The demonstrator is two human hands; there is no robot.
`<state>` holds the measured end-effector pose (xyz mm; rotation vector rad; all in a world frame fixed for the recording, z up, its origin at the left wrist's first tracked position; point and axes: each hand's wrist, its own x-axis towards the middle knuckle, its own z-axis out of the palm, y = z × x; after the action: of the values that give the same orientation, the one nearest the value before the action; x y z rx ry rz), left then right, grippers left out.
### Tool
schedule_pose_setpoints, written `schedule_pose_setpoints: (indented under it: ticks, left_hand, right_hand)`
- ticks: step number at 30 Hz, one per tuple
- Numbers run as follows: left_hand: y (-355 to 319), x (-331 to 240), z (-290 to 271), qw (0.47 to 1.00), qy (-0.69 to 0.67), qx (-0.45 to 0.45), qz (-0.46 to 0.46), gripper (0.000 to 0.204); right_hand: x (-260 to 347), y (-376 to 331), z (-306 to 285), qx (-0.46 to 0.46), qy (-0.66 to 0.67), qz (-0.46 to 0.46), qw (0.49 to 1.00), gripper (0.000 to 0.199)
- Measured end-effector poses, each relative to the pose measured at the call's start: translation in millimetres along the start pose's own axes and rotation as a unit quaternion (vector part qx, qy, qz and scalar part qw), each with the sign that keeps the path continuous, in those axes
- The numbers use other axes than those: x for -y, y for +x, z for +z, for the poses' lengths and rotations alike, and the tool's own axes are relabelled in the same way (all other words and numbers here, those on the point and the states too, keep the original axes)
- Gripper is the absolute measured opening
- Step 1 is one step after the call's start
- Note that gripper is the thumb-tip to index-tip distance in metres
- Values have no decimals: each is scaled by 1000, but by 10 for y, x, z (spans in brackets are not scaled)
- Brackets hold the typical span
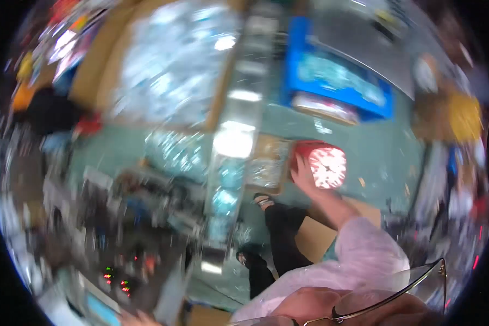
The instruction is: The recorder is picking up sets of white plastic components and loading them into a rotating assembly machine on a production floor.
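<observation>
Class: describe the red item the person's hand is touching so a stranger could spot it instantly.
Start at the big blue crate on the green floor. Just below it, the right hand rests on a red container. Only it is bright red with a pale patterned top.

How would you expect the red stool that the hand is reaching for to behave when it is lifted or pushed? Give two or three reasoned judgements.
The red stool looks like moulded plastic with an openwork seat, so probably stiff and light for its size. The right hand rests at its edge; lifted from one side, it would likely tilt. On the smooth green floor it may slide rather than tip. Blur limits certainty.
</observation>
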<state>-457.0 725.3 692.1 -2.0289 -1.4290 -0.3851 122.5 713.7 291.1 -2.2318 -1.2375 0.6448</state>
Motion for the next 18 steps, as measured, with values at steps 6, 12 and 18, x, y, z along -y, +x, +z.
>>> schedule_pose_setpoints:
  ticks: [6, 12, 18]
  left_hand:
    - [90, -1045, -135, 893, -21, 151, -423, 62]
    - [66, -1718, -1732, 797, -538, 233, -144, 38]
    - [-1162, -1011, -3396, 776, -510, 121, -350, 14]
  right_hand:
    - [1455, -2495, -174, 637, -254, -172, 707, 57]
    - [604, -2154, 492, 723, -70, -202, 657, 29]
    - [3106, -2570, -532, 442, 209, -297, 820, 16]
